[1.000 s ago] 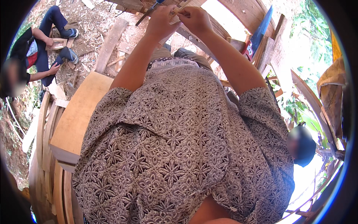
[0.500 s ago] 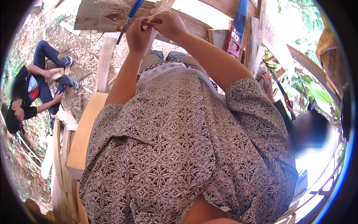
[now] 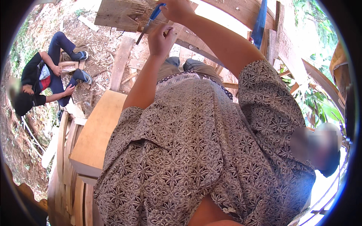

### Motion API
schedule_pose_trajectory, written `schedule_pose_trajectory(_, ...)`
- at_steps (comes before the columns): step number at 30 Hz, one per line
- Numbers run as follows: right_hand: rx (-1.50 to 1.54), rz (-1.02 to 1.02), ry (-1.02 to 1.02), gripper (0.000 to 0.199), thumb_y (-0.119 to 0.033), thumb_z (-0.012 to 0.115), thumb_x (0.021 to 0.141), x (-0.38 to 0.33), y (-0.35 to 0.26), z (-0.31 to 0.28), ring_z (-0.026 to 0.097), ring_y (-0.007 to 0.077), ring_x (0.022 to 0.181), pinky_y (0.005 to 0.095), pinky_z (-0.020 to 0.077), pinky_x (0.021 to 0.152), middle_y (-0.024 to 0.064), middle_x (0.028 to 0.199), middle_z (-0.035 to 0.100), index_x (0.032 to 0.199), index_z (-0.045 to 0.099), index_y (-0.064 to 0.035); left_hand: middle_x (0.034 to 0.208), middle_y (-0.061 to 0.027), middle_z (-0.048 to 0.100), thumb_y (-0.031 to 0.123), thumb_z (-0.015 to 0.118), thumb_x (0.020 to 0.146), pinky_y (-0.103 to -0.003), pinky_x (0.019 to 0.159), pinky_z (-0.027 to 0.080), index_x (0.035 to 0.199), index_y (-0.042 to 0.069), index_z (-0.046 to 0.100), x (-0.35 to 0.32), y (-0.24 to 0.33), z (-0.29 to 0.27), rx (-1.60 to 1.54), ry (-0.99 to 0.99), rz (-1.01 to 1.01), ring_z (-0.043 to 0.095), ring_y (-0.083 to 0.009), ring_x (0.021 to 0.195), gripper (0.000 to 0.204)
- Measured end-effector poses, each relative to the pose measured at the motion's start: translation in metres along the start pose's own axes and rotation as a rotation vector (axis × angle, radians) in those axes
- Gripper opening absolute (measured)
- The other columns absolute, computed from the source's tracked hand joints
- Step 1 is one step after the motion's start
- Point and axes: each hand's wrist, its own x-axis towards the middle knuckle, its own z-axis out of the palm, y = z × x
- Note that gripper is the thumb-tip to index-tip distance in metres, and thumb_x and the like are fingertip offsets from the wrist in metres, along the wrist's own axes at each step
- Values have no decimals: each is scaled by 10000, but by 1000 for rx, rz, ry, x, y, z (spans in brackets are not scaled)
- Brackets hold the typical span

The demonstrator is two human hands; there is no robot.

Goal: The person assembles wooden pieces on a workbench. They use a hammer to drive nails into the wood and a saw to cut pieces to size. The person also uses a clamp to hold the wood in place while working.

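My left hand (image 3: 159, 40) is over a pale wooden strip, its thumb and fingertips pinched together. Whatever is between them is too small to make out. Farther off, at the top edge of the view, my right hand (image 3: 178, 10) has its fingers curled at the handle end of a blue-handled tool with a narrow dark blade (image 3: 154, 14). Part of this hand is cut off by the picture's edge. The tool slants down to the left across a rough wooden board (image 3: 117, 14).
Beyond my right forearm stands a saw with a blue blade (image 3: 259, 24), its red handle mostly hidden. A smooth wooden block (image 3: 98, 132) is by my left elbow. At the left, a person (image 3: 49, 75) sits holding a small wooden piece. Another person's blurred head (image 3: 326, 145) is at the right.
My hands, together at a pinch before, are now apart. The right hand has moved up to the blue handle, while the left stays pinched. The whole view has shifted somewhat.
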Motion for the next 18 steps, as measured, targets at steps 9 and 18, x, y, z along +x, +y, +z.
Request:
schedule_pose_trajectory(9, 405, 330, -115, 227, -247, 658, 956, -151, 9, -57, 720, 332, 974, 417, 550, 882, 167, 1010, 759, 1016, 786, -69, 847, -110, 712, 112, 761, 844, -393, 671, 532, 898, 63, 699, 4, -4, 2, -20, -75, -57, 688, -301, 744, 96)
schedule_pose_trajectory(18, 645, 778, -374, 290, -216, 635, 990, -340, 78, -90, 689, 244, 1017, 363, 524, 912, 144, 1073, 738, 1157, 720, 4, 885, -137, 688, 123, 686, 866, -452, 796, 522, 938, 51, 667, 13, -21, -14, 70, -72, -37, 672, -347, 881, 104)
